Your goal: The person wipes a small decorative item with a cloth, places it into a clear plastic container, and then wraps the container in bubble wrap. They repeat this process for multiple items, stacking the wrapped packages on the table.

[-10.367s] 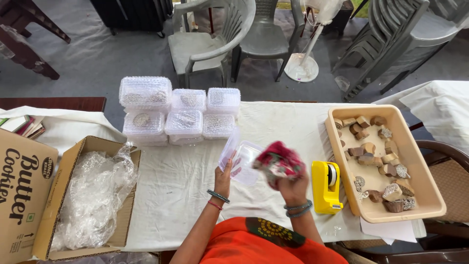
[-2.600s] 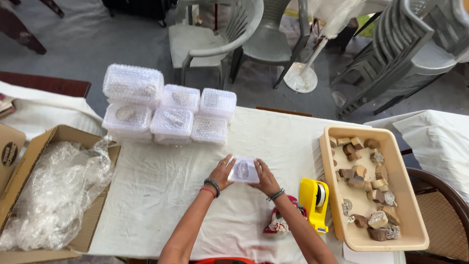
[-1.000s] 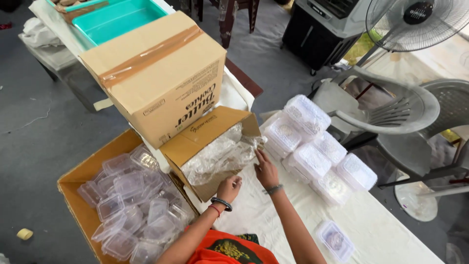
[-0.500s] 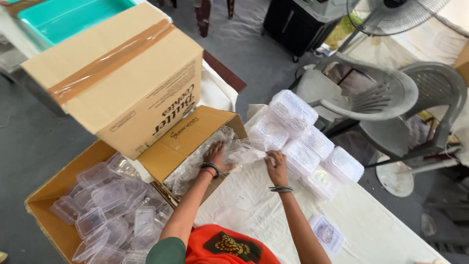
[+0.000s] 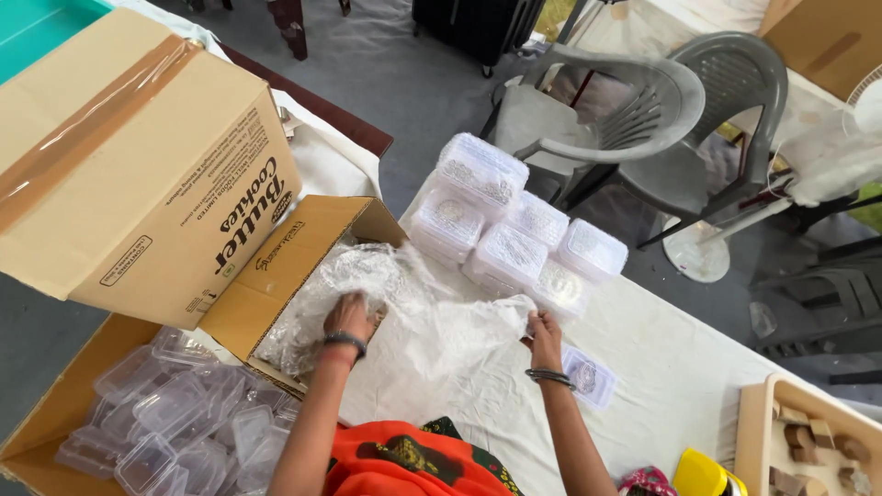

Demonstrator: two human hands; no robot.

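My left hand (image 5: 349,319) reaches into an open cardboard box (image 5: 276,266) lined with a clear plastic bag (image 5: 413,317), its fingers pressed into the plastic. My right hand (image 5: 544,332) pinches the bag's edge and holds it stretched out over the white tablecloth (image 5: 680,386). A small clear lidded container (image 5: 588,375) lies on the cloth just right of my right wrist. Both wrists wear bangles.
Stacked clear lidded containers (image 5: 514,230) stand beyond the bag. A sealed carton (image 5: 129,165) sits on the left above a large box of empty plastic tubs (image 5: 175,422). A beige tray of brown pieces (image 5: 808,441) and a yellow tape dispenser (image 5: 703,475) lie right. Grey chairs (image 5: 643,119) stand behind.
My view swung left from the tray toward the boxes. The small container left my hands and lies on the cloth. My left hand went into the box; my right hand pulled the bag outward.
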